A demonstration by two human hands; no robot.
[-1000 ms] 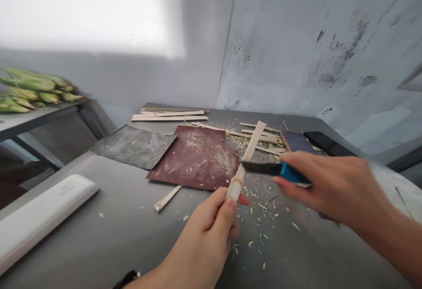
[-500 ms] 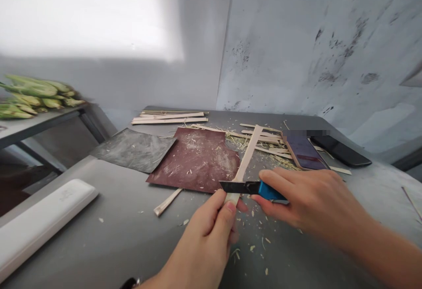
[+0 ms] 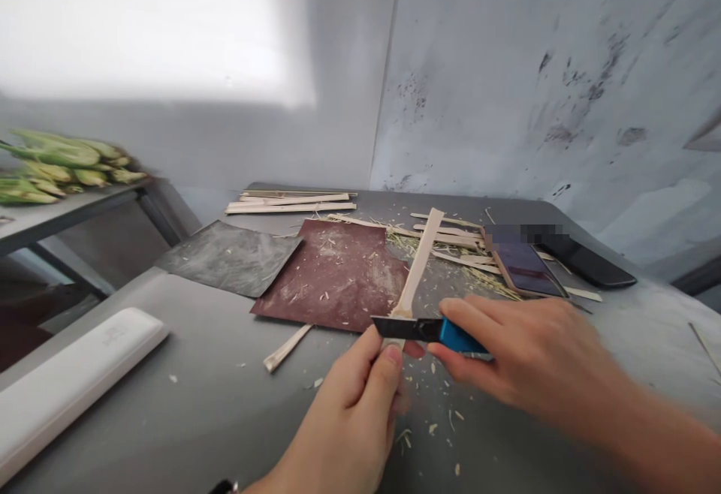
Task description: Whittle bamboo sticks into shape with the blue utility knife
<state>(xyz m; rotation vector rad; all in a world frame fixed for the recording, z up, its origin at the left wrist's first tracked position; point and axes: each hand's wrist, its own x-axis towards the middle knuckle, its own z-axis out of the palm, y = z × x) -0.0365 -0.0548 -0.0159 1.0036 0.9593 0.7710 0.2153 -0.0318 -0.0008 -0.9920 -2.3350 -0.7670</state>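
Observation:
My left hand is closed around the lower end of a pale bamboo strip, which slants up and away from me. In my right hand is a blue-handled utility knife, its dark blade lying across the strip just above my left thumb. The blade covers a short part of the strip, close to a knot. Beyond the hands lies a dusty maroon sandpaper sheet, with a grey sandpaper sheet partly beside it on the left. Another short strip pokes out from under the maroon sheet.
Several strips lie at the table's back, others among shavings at right. Two phones rest on the right side. A long white case is at left. Corn cobs sit on a side table.
The knife blade has shifted slightly toward me and left along the strip, and the strip's far end has tilted a little left. Both hands keep their hold.

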